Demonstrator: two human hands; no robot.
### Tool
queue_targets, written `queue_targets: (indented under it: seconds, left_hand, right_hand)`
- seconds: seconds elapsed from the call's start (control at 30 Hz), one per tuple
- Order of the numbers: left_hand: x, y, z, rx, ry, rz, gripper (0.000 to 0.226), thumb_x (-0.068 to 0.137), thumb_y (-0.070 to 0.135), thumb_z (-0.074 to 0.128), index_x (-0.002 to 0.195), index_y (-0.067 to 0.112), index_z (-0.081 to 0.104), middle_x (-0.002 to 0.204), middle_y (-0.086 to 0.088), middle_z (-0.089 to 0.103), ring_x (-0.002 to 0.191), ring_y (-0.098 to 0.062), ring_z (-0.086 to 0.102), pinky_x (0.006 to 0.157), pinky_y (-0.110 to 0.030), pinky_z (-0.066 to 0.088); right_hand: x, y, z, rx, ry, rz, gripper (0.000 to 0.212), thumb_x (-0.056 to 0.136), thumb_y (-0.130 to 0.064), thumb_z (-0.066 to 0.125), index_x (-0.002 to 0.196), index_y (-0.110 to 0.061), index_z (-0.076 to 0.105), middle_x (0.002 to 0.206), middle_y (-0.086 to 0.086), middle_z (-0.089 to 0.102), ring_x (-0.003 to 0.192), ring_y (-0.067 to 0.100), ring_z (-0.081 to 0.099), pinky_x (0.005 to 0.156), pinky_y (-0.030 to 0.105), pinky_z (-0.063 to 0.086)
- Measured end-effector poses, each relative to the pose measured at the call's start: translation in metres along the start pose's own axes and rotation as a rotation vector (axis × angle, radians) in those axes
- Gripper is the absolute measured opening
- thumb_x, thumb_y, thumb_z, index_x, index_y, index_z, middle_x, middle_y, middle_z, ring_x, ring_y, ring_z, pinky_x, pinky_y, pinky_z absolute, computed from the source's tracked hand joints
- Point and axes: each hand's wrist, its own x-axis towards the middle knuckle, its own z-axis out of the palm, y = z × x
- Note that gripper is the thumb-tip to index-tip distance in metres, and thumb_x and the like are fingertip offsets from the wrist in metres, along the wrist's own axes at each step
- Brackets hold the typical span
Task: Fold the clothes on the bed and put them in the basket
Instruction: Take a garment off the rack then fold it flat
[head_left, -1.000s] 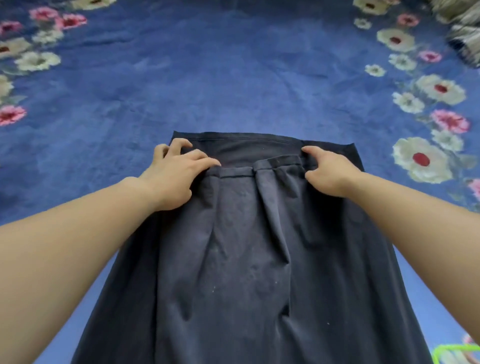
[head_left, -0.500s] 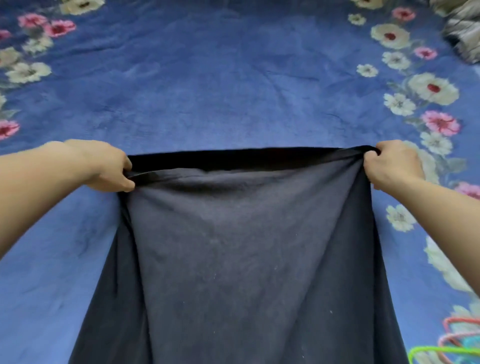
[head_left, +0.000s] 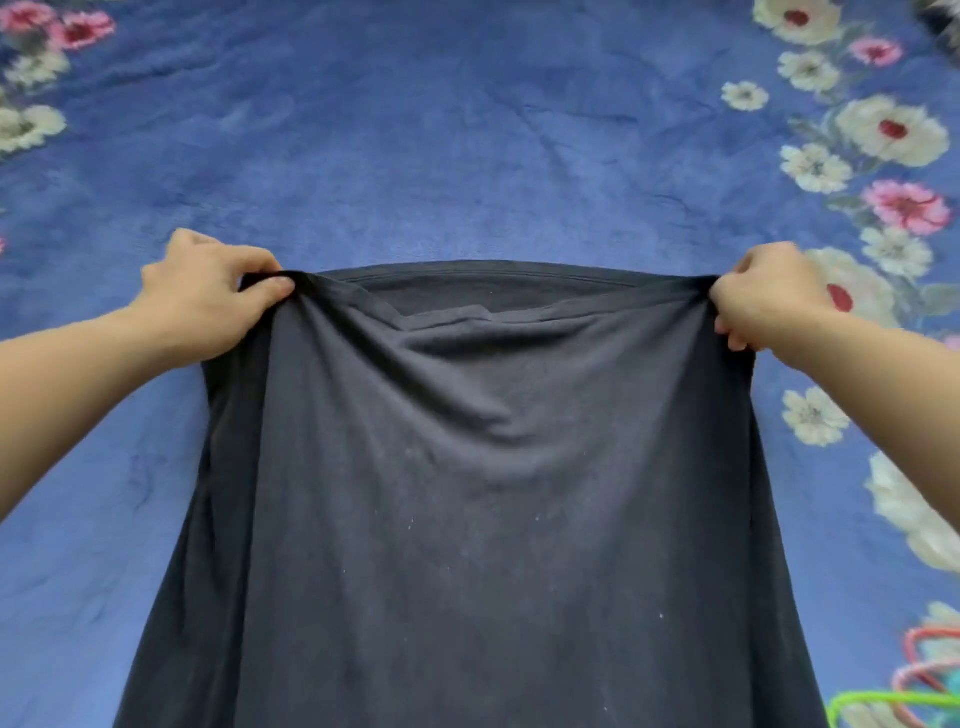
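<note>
A dark navy garment (head_left: 493, 493) lies spread on the blue flowered bed cover (head_left: 467, 156), running from the middle of the view down past the bottom edge. My left hand (head_left: 213, 291) pinches its far left corner, thumb over the bunched cloth. My right hand (head_left: 763, 296) grips the far right corner. Between the hands the upper layer sags slack, and a hemmed far edge shows behind it. The basket is only partly seen as green, pink and red rims (head_left: 914, 691) at the bottom right corner.
White and pink flower print borders the bed cover on the left and right sides. A dark striped item (head_left: 943, 21) lies at the top right corner. Open blue cover stretches beyond the garment.
My hands went from pressing the folded middle of the garment to gripping its far corners, pulled it wide and taut, and now hold it slightly farther away with the top layer slack.
</note>
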Motion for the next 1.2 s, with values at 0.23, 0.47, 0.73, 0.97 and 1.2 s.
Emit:
queue_targets:
  seconds: [0.23,0.47,0.73,0.97,1.2]
  left_hand:
    - [0.018,-0.009,-0.005,0.137,0.192,-0.148,0.028,0.097,0.045,0.049,0.099,0.022,0.066,0.103,-0.017,0.068,0.112,-0.04,0.048,0.096,-0.064,0.037]
    - [0.007,-0.022,0.036,-0.329,0.271,-0.707,0.075,0.082,0.06,0.054,0.132,0.005,0.047,0.141,-0.024,0.043,0.125,-0.038,0.046,0.106,-0.044,0.036]
    - [0.019,-0.033,0.021,-0.634,0.142,-0.85,0.03,0.079,0.023,0.077,0.073,0.01,0.05,0.078,-0.012,0.058,0.059,-0.018,0.058,0.056,-0.029,0.052]
    - [0.047,-0.057,0.007,-0.853,0.306,-0.711,0.027,0.106,0.036,0.029,0.096,0.017,0.047,0.043,0.016,0.06,0.044,0.004,0.061,0.042,-0.009,0.045]
    - [-0.015,0.001,0.058,-0.38,0.126,-0.274,0.064,0.095,0.036,0.05,0.15,0.023,0.02,0.158,-0.007,0.024,0.147,-0.027,0.02,0.119,-0.043,0.012]
  right_hand:
    - [0.027,0.003,0.014,0.708,0.042,0.217,0.013,0.098,-0.006,0.044,0.095,-0.018,0.042,0.083,0.016,0.064,0.064,0.021,0.069,0.053,0.028,0.059]
    - [0.027,0.021,0.045,0.577,0.083,0.075,0.063,0.082,-0.012,0.061,0.139,-0.02,0.035,0.108,0.009,0.058,0.074,0.02,0.064,0.056,0.023,0.055]
    - [0.017,0.036,0.031,0.677,0.208,0.335,0.009,0.088,-0.01,0.053,0.085,-0.007,0.045,0.068,0.011,0.057,0.029,0.015,0.048,0.033,0.022,0.034]
    - [0.026,0.021,0.02,0.927,0.239,0.246,0.007,0.102,-0.01,0.041,0.105,-0.015,0.038,0.092,0.016,0.066,0.063,0.016,0.07,0.051,0.024,0.056]
    - [-0.009,0.013,0.049,0.421,0.27,-0.093,0.075,0.083,-0.02,0.06,0.148,-0.015,0.023,0.131,0.001,0.048,0.121,0.021,0.049,0.107,0.027,0.034]
